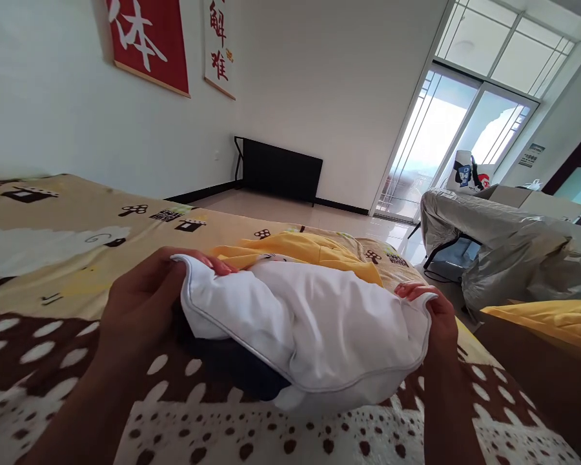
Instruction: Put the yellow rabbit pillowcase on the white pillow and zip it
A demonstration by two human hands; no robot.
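Observation:
A white cloth piece with thin grey piping (339, 323) is stretched between my two hands above the bed; it may be a garment, but its kind is unclear. My left hand (145, 300) pinches its left corner, thumb on the near side and fingertips over the top. At the opposite corner, my right hand (436, 316) grips the edge in the same way. Dark navy fabric (242, 365) shows under the white cloth at the left. Just behind lies a crumpled yellow cloth (310, 248), partly hidden by the white one.
A patterned blanket (91, 258) covers the bed beneath. Farther right is more yellow fabric (552, 320). Beyond the bed stand a plastic-covered table (508, 213) with bags and a box, a black folded table (281, 168) against the wall, and a glass sliding door (436, 129).

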